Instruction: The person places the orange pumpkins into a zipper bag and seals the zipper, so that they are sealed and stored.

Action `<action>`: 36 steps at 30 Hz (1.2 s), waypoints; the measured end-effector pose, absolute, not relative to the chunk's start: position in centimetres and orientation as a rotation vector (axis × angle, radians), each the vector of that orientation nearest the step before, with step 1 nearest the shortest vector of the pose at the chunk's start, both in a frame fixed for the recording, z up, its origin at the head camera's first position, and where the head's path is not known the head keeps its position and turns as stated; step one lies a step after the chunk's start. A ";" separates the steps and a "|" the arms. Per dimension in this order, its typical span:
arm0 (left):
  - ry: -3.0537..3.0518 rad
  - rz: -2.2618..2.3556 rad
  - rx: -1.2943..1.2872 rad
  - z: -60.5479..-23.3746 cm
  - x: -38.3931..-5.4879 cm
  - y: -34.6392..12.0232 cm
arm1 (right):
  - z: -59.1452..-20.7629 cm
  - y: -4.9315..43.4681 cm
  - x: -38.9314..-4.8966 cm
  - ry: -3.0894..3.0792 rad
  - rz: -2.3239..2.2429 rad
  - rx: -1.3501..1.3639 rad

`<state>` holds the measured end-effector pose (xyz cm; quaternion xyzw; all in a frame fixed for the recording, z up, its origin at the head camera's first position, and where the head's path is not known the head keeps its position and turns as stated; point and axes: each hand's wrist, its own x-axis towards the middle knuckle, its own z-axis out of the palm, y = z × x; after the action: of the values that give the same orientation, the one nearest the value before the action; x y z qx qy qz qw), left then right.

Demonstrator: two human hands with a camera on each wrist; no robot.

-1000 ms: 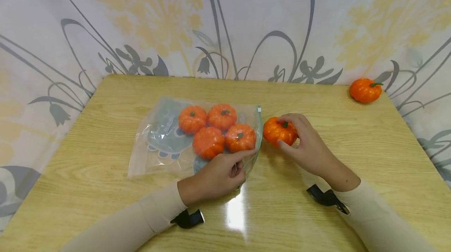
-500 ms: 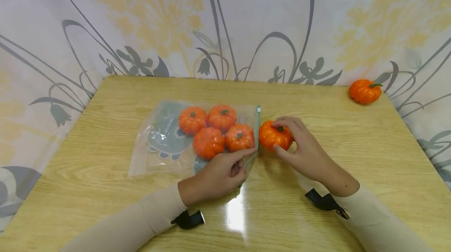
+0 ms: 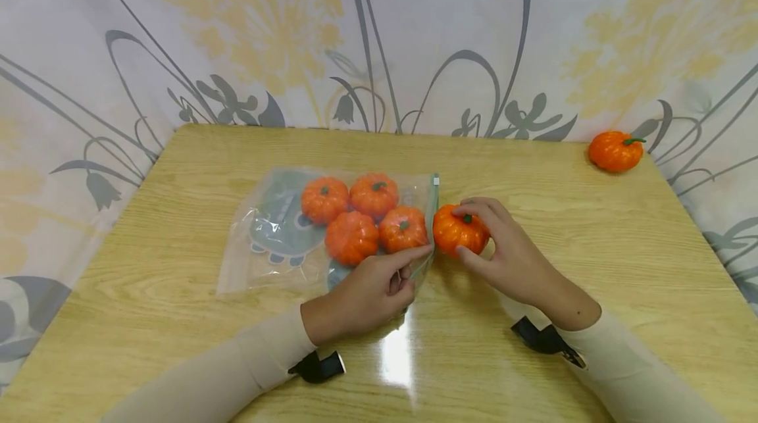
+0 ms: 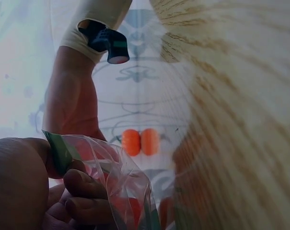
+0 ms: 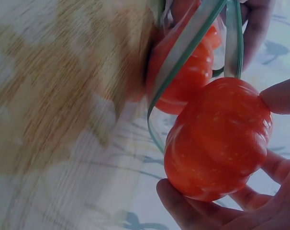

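High head view faces down; close wrist views share the bag (image 3: 275, 229).

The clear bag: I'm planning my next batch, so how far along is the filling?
Done: four pumpkins lie inside the clear bag. In hand: the right hand holds a fifth pumpkin at the mouth, which the left hand grips. Remaining: that one and, probably, the sixth pumpkin near the table corner, far right.

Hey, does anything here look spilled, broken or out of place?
Nothing looks spilled or broken. Only a lone pumpkin at the far right corner of the table stands out, away from the four pumpkins in the bag and the held pumpkin in the right hand.
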<state>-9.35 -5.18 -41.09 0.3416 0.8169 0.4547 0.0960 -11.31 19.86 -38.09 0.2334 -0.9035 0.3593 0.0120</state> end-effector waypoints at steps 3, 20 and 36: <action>2.428 1.347 1.017 -41.0 -9.4 -5.2 | -38.1 19.8 -11.3 -2.815 1.108 0.734; 2.447 1.364 1.046 -41.1 -9.4 -5.1 | -38.4 19.7 -11.6 -2.804 1.201 0.648; 2.461 1.381 1.071 -41.1 -9.4 -5.2 | -38.9 19.6 -11.9 -2.887 1.132 0.673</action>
<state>-9.39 -5.18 -41.15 0.3542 0.8137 0.4568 0.0616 -11.89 19.63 -38.93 0.2119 -0.9098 0.3566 -0.0158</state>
